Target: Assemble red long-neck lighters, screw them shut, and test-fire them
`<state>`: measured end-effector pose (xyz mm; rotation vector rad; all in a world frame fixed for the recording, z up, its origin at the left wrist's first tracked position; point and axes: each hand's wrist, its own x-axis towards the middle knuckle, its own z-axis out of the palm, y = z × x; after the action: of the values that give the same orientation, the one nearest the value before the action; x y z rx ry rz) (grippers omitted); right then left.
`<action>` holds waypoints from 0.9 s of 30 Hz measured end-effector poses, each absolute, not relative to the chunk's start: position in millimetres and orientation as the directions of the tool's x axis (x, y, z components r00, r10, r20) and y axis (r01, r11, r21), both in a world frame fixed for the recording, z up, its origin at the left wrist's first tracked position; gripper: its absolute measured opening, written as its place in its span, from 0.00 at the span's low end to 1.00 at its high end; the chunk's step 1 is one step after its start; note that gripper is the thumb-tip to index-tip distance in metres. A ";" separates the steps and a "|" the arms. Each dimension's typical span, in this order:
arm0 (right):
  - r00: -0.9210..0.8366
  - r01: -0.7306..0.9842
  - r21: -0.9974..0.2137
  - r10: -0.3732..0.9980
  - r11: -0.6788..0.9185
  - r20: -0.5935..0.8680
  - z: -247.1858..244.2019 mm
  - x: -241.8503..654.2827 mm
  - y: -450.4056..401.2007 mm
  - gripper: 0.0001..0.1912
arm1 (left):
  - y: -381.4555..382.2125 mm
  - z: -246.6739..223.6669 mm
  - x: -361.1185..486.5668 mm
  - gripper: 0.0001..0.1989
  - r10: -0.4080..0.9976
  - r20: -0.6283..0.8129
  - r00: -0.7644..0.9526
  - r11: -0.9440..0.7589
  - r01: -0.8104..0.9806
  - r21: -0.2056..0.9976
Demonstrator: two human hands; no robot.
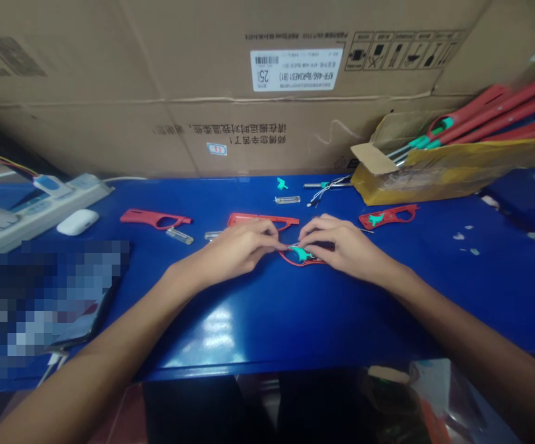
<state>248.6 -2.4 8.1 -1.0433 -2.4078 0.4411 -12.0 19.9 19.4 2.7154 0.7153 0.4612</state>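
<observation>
Nearby, red shells (pixel 144 217) flank the left hand (pixel 252 243) and right hand (pixel 341 242) pinching a casing (pixel 300 264).

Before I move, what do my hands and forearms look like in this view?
Your left hand and right hand are bare, with no gloves. No sleeve covers the left forearm or right forearm in view, and neither wrist shows a watch or bracelet. Fingers are too small to rule out rings.

Left hand (pixel 253 243), right hand (pixel 353 246) bare, slender; forearms (pixel 131 320) bare, slim, narrowing toward wrists (pixel 185 269).
</observation>
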 end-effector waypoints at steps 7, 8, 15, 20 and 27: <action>-0.639 0.622 -0.456 0.750 0.636 0.173 13.6 255.0 -2.9 0.11 | 17.1 21.7 -10.2 0.14 0.538 0.181 0.823 -0.813 0.450 0.369; -0.637 0.628 -0.448 0.751 0.636 0.173 14.1 255.5 -3.8 0.11 | 16.9 21.8 -10.1 0.14 0.540 0.179 0.823 -0.811 0.451 0.372; -0.601 0.576 -0.392 0.697 0.717 0.391 26.9 259.3 -8.3 0.11 | 15.7 24.8 -12.0 0.15 0.501 0.183 0.846 -0.845 0.434 0.312; -0.408 0.678 -0.336 0.715 0.654 0.568 40.1 278.2 -0.2 0.10 | 17.0 27.8 -19.7 0.16 0.470 0.156 0.869 -0.871 0.427 0.243; -0.208 0.780 -0.346 0.737 0.521 0.643 36.3 305.6 15.5 0.09 | 17.3 33.3 -23.7 0.13 0.483 0.124 0.867 -0.861 0.446 0.244</action>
<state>305.6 15.5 36.3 -1.2375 -1.9673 -0.0690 -23.7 17.3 33.3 2.8325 0.7132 0.2679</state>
